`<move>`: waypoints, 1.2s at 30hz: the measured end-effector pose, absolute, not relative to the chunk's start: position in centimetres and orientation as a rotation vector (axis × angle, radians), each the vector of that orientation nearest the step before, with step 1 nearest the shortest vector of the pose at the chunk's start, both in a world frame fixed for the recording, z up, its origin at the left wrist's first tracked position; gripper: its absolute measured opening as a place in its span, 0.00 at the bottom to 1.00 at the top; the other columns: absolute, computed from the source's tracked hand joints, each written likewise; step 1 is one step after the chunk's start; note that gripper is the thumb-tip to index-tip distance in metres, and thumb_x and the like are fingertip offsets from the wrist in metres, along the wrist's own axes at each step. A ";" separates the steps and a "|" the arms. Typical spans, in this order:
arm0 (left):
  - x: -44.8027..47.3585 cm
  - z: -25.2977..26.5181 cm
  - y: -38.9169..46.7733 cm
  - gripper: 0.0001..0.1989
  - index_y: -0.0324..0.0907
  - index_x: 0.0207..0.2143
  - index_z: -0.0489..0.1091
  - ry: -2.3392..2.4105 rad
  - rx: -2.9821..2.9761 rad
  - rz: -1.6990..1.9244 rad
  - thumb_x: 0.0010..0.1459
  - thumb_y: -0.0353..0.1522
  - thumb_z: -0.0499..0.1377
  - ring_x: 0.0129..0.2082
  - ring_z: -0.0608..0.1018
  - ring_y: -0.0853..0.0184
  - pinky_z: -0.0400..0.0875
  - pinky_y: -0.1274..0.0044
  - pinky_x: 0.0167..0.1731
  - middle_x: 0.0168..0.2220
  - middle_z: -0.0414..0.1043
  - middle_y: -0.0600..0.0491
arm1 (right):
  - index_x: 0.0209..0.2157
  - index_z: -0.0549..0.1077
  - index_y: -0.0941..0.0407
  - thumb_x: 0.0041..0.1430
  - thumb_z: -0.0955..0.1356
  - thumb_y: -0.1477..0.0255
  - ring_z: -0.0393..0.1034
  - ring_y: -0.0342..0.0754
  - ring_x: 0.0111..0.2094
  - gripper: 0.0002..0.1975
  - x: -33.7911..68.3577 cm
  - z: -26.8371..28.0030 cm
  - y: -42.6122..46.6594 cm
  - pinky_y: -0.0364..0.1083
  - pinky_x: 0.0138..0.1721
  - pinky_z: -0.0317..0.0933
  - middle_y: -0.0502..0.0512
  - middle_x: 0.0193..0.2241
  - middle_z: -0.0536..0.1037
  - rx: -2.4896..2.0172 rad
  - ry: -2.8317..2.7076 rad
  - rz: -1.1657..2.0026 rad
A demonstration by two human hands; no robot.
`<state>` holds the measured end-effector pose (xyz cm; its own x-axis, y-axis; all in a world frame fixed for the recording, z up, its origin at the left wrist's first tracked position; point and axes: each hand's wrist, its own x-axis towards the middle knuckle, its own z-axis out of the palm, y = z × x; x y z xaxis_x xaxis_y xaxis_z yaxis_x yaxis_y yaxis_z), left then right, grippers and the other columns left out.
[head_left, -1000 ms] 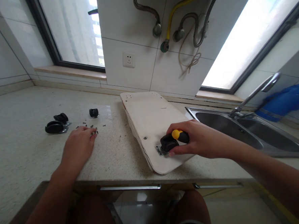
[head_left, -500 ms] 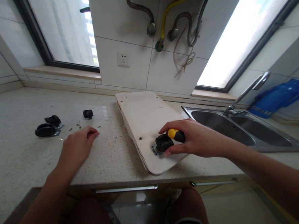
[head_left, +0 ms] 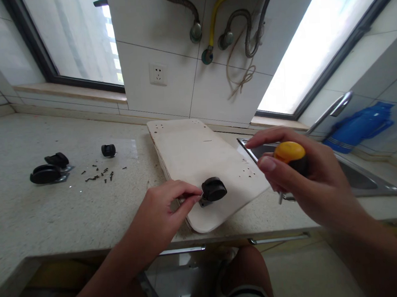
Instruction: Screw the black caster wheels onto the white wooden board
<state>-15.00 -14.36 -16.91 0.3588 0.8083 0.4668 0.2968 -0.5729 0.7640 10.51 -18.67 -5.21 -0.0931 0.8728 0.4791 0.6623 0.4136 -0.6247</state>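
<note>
A black swivel caster stands on its metal plate near the front corner of the off-white board. At the left side of this caster, my left hand has thumb and index finger pinched together over the plate; whatever is between them is too small to make out. My right hand is raised over the board's right edge, wrapped round a short screwdriver with a yellow and black handle. Its metal shaft points down below the fingers. Several small dark screws lie scattered on the counter to the left.
Two more black casters lie at the far left of the speckled counter, and another caster stands behind the screws. To the right are a steel sink, its faucet and a blue jug-like container.
My left hand has moved right from beside the screws to the caster on the board. My right hand has lifted away to the right with the screwdriver, off the caster.
</note>
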 end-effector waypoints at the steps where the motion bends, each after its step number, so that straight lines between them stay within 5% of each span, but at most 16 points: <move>1: -14.9 -17.0 -14.3 0.07 0.49 0.42 0.83 0.932 2.086 1.165 0.68 0.29 0.65 0.42 0.85 0.68 0.78 0.77 0.43 0.41 0.86 0.58 | 0.48 0.79 0.45 0.66 0.74 0.55 0.63 0.46 0.25 0.13 10.4 -5.5 -19.3 0.50 0.29 0.59 0.50 0.31 0.76 -1.293 -1.781 0.305; 7: -15.2 -16.8 -14.4 0.08 0.48 0.41 0.83 0.883 2.213 1.150 0.66 0.26 0.65 0.40 0.84 0.67 0.77 0.76 0.43 0.40 0.85 0.57 | 0.46 0.77 0.46 0.67 0.74 0.66 0.73 0.55 0.51 0.08 9.4 -7.4 -20.3 0.55 0.52 0.67 0.54 0.49 0.78 -1.238 -1.957 0.122; 12: -15.0 -16.7 -14.5 0.07 0.48 0.40 0.82 0.864 2.287 1.164 0.66 0.26 0.67 0.39 0.84 0.68 0.76 0.77 0.41 0.39 0.86 0.59 | 0.47 0.76 0.48 0.67 0.73 0.67 0.74 0.50 0.52 0.08 9.1 -8.4 -19.3 0.51 0.55 0.67 0.53 0.49 0.77 -1.264 -1.978 0.258; 18: -15.1 -17.1 -14.6 0.07 0.47 0.41 0.81 0.869 2.411 1.191 0.65 0.25 0.67 0.39 0.83 0.66 0.75 0.75 0.41 0.39 0.85 0.59 | 0.58 0.77 0.45 0.64 0.74 0.69 0.74 0.51 0.58 0.21 8.8 -9.1 -18.0 0.52 0.63 0.65 0.52 0.58 0.77 -1.352 -2.172 0.354; 36: -15.2 -16.9 -15.2 0.11 0.42 0.45 0.79 0.774 2.686 1.104 0.72 0.24 0.57 0.41 0.82 0.62 0.78 0.70 0.43 0.42 0.84 0.52 | 0.53 0.77 0.49 0.65 0.73 0.69 0.75 0.48 0.52 0.15 8.1 -9.2 -17.6 0.51 0.57 0.67 0.52 0.52 0.78 -1.334 -2.151 0.423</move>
<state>-15.18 -15.20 -16.85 0.5994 0.5083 0.6184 0.4082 -0.8586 0.3101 8.08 -17.65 -9.19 -0.3424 0.8909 0.2983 0.7115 0.4532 -0.5370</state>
